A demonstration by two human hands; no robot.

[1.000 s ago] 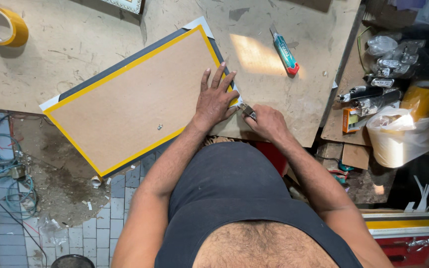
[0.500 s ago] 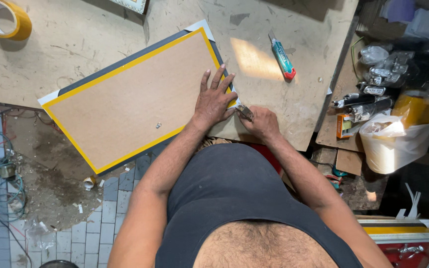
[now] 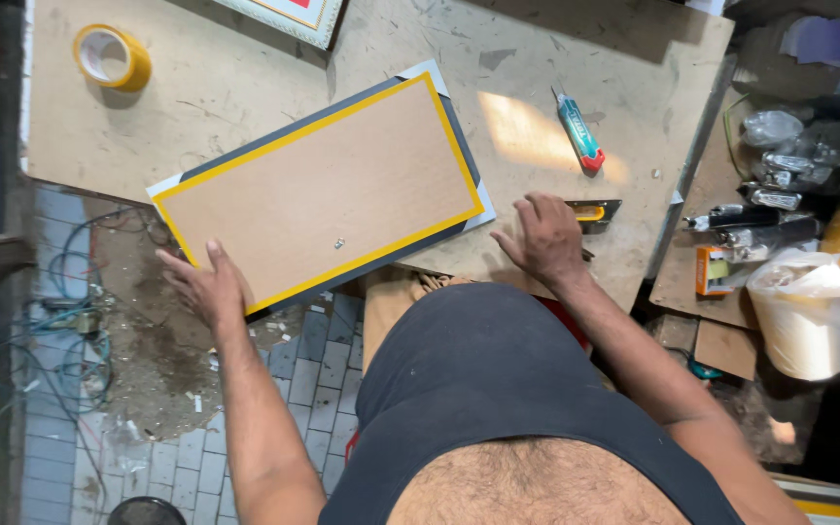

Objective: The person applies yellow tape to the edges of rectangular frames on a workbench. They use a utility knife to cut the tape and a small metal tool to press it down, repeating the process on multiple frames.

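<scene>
Rectangular picture frame lying back-side up, tan backing board edged with yellow tape and a dark grey border (image 3: 318,199), sits diagonally on the scuffed plywood worktable (image 3: 245,87), its lower-left corner overhanging the table edge above the tiled floor (image 3: 284,389). Left hand (image 3: 206,284) is at that overhanging corner, thumb on top of the board, fingers spread and curled along the edge; looks like a loose grip on the corner. Right hand (image 3: 542,238) lies palm down on the table just beside the frame's right corner, fingers slightly spread, fingertips at a small yellow-and-black metal tool (image 3: 595,211) lying flat; cannot tell whether it actually grips it. A teal utility knife with red end (image 3: 578,131) lies near, further up the table. Yellow tape roll (image 3: 112,56) sits at the far left corner, well apart.
</scene>
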